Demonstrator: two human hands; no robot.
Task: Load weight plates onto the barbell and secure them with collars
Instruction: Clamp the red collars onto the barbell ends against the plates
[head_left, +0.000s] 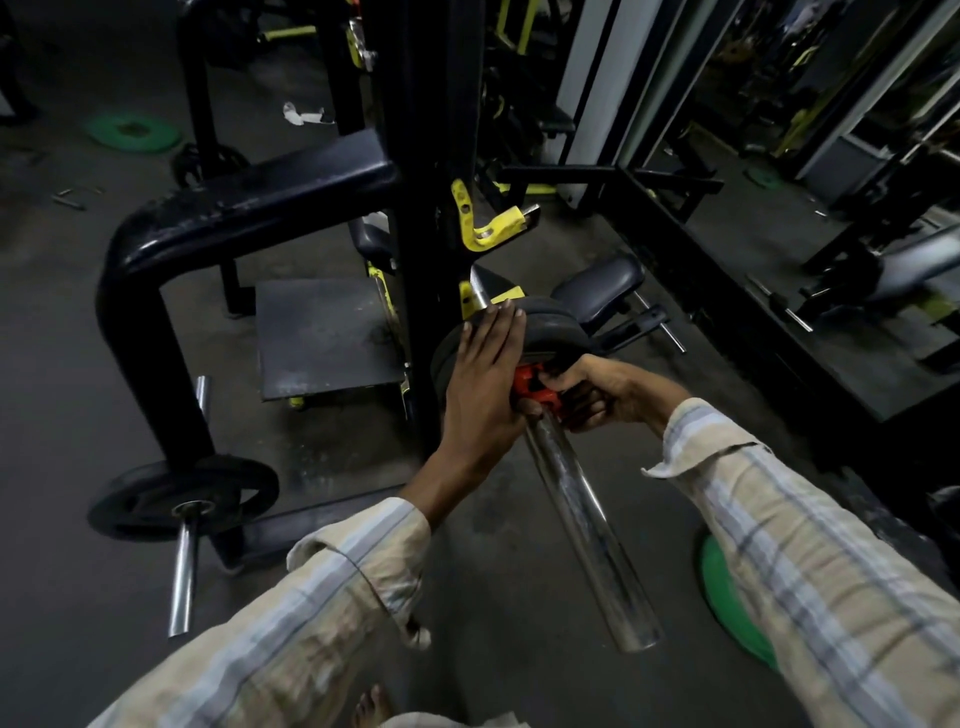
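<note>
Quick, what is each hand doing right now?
Left hand: open, fingers straight, pressed flat against the black weight plates.
Right hand: closed around the red collar on the barbell sleeve.

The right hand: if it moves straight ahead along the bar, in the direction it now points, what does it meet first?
Most likely the black weight plates. The right hand grips the red collar on the barbell sleeve, and the collar seems almost against them, though depth is unclear.
</note>
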